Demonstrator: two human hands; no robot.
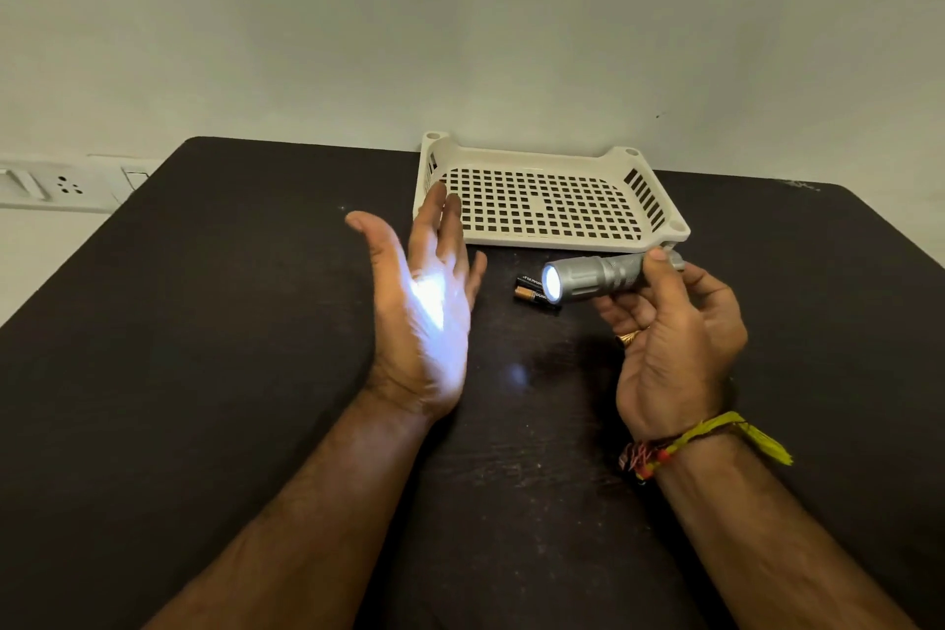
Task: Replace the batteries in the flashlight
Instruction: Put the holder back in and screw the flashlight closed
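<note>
A dark brown, wood-grained table [204, 373] fills most of the view, its far edge against a plain pale wall [460, 15]. On the wall at the left sits a white socket and switch plate [56, 185]. At the table's far side rests a cream plastic tray [549, 200] with a perforated floor and slotted sides.

The right hand [670, 338] is clamped around the rear of a silver flashlight [598, 279], held level above the table just in front of the tray, its lit lens pointing left. A yellow and red thread band [700, 440] circles that wrist. The left hand [424, 302] is spread open, palm turned toward the beam, a bright patch on it. Two batteries [532, 291] lie on the table just under the flashlight's head. A faint light spot shows on the table between the hands.
</note>
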